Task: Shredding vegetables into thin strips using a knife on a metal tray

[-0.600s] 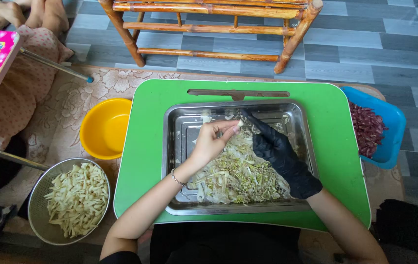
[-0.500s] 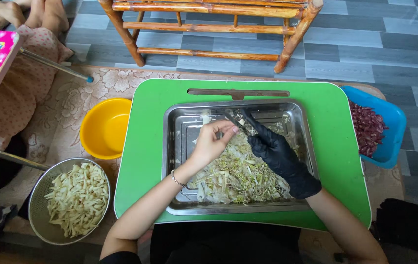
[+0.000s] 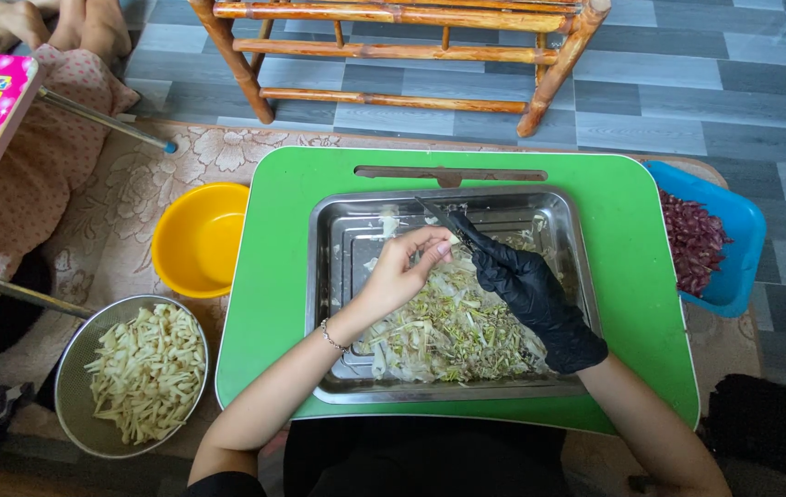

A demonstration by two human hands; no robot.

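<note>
Over the metal tray, two hands meet above a heap of pale green and white plant scraps. The left hand is bare. Its fingers pinch a small pale piece at the tips. The right hand wears a black glove and is closed around a thin dark blade, which points up and away, just beside the pinched piece. The tray sits on a green table. A yellow bowl is to the left.
</note>
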